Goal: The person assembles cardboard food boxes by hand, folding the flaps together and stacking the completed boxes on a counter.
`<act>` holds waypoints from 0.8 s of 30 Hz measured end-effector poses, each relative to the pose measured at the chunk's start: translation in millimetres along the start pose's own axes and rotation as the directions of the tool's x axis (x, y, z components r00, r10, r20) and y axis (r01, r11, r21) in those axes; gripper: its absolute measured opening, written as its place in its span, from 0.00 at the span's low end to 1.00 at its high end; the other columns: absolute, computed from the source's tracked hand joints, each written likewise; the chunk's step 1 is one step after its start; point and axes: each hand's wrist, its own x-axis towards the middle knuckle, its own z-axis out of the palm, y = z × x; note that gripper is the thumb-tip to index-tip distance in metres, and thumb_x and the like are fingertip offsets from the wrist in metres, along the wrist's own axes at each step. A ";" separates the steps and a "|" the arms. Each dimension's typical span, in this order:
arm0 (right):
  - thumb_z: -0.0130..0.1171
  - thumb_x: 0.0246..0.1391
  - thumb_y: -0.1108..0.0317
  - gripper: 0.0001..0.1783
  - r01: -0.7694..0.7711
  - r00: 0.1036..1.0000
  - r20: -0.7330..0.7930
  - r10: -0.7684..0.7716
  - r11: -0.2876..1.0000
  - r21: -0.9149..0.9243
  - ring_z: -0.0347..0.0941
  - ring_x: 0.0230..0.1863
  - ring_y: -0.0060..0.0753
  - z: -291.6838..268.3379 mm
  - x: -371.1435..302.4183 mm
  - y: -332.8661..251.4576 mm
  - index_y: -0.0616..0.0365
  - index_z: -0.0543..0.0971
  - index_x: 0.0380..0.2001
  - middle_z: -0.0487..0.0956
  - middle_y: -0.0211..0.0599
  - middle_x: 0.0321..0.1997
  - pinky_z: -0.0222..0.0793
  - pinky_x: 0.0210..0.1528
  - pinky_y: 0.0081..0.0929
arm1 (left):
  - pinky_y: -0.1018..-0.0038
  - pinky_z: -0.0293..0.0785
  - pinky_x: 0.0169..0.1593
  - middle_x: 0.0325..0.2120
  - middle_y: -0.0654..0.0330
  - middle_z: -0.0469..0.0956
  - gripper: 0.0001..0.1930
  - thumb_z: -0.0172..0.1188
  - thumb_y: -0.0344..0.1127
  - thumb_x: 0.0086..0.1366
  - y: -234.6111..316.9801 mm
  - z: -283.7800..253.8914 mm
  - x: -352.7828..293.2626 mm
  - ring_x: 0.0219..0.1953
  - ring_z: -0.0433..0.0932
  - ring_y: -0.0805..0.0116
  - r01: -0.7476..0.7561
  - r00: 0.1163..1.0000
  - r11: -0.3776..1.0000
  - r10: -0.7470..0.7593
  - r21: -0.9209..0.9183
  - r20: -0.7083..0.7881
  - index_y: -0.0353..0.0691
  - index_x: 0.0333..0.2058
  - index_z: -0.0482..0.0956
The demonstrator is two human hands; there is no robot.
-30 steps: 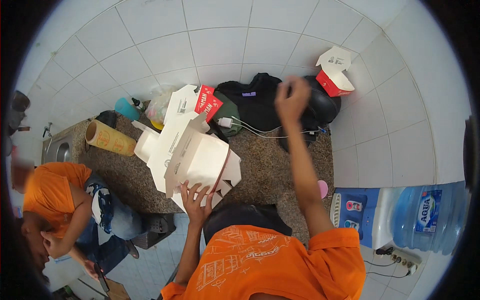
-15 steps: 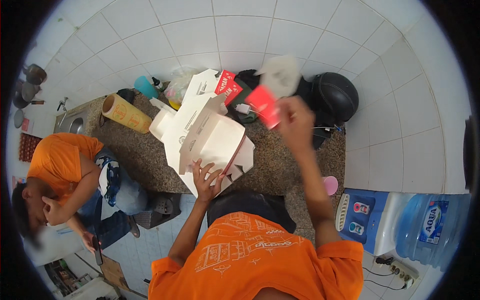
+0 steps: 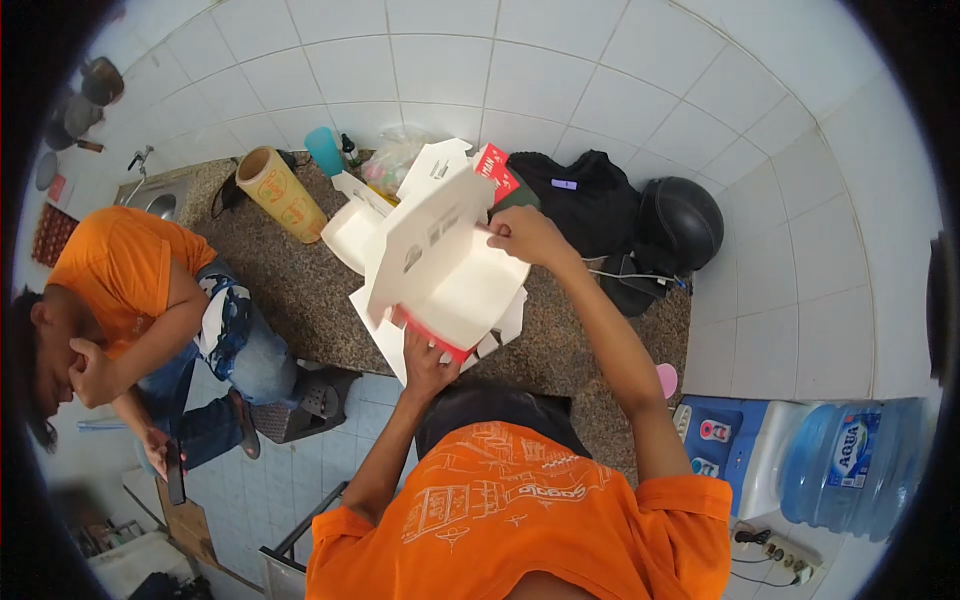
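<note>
A white cardboard food box [image 3: 455, 290] with a red outer side is held tilted over the counter, its lid raised. My left hand [image 3: 430, 365] is closed on its near edge, by the red side. At the far right corner, my right hand [image 3: 528, 238] pinches the box's rim or flap; the fingertips are partly hidden. Beneath and beside it lie more unfolded white cardboard pieces [image 3: 392, 338]. A second open white box [image 3: 350, 235] stands to the left, and red printed cardboard [image 3: 492, 166] lies behind.
The granite counter [image 3: 610, 345] holds a yellowish roll [image 3: 282, 195], a teal cup [image 3: 323, 150], a black cloth bag [image 3: 575, 195] and a black helmet [image 3: 680, 222]. A pink cup [image 3: 667, 380] is near a water dispenser [image 3: 735, 440]. A seated person [image 3: 130, 270] is at left with a phone.
My right hand has moved left to the box; the red piece and pale sheet seen near it are gone from there. The box has tilted, showing its red side near my left hand.
</note>
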 end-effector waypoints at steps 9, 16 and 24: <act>0.63 0.58 0.67 0.11 -0.065 0.940 -0.334 -0.065 0.930 -0.362 0.83 0.39 0.58 43.6 21.2 6.6 0.64 0.78 0.39 0.83 0.52 0.39 0.80 0.41 0.50 | 0.55 0.58 0.63 0.38 0.71 0.84 0.13 0.80 0.42 0.48 24.4 -17.1 10.8 0.57 0.71 0.58 0.050 0.995 0.983 -0.034 0.175 -0.093 0.50 0.31 0.87; 0.64 0.58 0.65 0.14 0.012 0.919 -0.366 -0.145 0.940 -0.341 0.81 0.45 0.57 35.9 12.6 -5.0 0.63 0.78 0.43 0.82 0.51 0.43 0.77 0.47 0.49 | 0.55 0.56 0.64 0.37 0.71 0.84 0.10 0.79 0.43 0.50 20.2 -19.4 19.4 0.57 0.71 0.59 0.065 0.997 0.991 -0.060 0.115 -0.049 0.50 0.29 0.88; 0.64 0.57 0.66 0.12 0.388 0.918 0.096 -0.384 0.921 -0.027 0.76 0.47 0.50 60.9 -100.5 -67.1 0.64 0.80 0.39 0.78 0.46 0.40 0.72 0.52 0.45 | 0.53 0.53 0.65 0.35 0.72 0.85 0.09 0.78 0.43 0.51 31.5 -25.4 19.0 0.60 0.70 0.58 0.194 0.981 0.980 -0.195 0.048 0.000 0.50 0.29 0.89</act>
